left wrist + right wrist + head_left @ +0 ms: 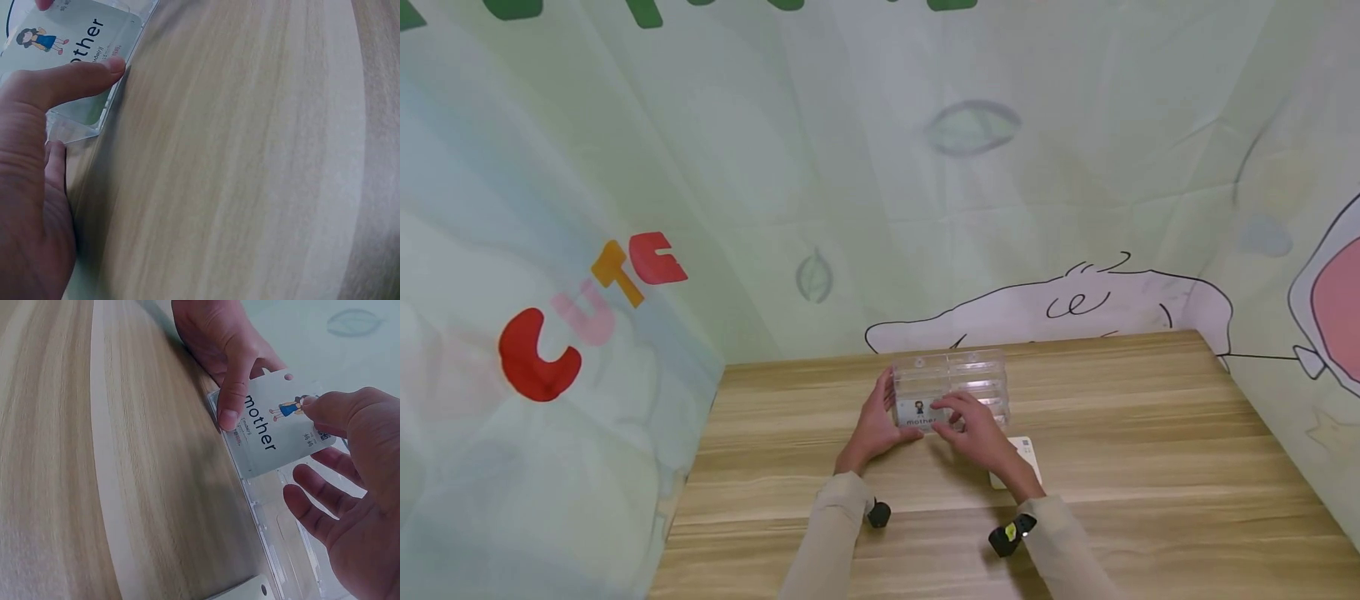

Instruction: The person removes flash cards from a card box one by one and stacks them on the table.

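Note:
A white word card point(265, 425) printed "mother", with a small drawn girl, lies in the lower left compartment of a clear plastic rack point(975, 362). My left hand point(876, 422) grips the rack's left side, its thumb bent over the front edge and onto the card's lower part, as the left wrist view shows. At the card's upper part my right hand point(976, 432) pinches it near the drawing. The right hand's other fingers point(312, 509) are loosely bent over the rack's neighbouring compartments. Part of the card is hidden behind the hands.
A white card or stack of cards point(1028, 454) lies on the wooden table point(1135, 433), partly beneath the right wrist. A printed cloth backdrop point(760, 250) rises behind the table's far edge and along its sides. Small black devices sit at both wrists.

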### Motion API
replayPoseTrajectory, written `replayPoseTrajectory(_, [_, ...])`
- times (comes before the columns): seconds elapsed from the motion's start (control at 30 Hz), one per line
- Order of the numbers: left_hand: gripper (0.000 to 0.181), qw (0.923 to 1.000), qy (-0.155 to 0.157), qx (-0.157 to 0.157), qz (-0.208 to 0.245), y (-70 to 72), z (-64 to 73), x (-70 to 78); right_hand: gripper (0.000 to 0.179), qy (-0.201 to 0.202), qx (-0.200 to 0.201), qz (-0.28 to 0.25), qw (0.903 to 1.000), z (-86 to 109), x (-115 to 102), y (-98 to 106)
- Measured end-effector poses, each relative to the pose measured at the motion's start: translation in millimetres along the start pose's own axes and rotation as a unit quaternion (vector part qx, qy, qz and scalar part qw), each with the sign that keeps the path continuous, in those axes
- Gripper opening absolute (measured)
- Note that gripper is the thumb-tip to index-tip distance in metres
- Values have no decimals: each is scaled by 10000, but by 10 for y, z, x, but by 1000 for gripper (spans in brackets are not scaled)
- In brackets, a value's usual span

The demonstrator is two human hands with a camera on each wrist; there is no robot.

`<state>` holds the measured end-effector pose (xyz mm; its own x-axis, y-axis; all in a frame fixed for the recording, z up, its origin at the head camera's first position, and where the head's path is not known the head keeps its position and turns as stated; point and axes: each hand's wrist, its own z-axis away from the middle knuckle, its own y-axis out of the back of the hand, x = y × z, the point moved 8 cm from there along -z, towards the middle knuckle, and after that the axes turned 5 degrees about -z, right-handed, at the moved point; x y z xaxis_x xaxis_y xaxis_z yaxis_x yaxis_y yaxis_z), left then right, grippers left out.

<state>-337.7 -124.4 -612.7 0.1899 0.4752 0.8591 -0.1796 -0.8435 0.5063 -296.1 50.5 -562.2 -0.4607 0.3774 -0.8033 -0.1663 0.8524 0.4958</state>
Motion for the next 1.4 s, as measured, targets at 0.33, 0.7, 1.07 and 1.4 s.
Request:
replayPoseTrajectory(0.33, [129, 10000, -52, -10, 24, -16, -5, 6, 22, -67, 105, 109, 9999, -18, -28, 23])
replayPoseTrajectory(0.7, [130, 10000, 67, 25, 38, -13, -11, 2, 22, -171, 419, 19, 9990, -31, 2, 121])
replayPoseTrajectory(1.07, [130, 9999, 4, 98, -66, 3, -3, 27, 34, -354, 697, -414, 9961, -16, 8, 258])
replayPoseTrajectory(1.4, [129, 9999, 59, 107, -101, 17, 4, 38, 39, -333, 794, -227, 9960, 63, -11, 487])
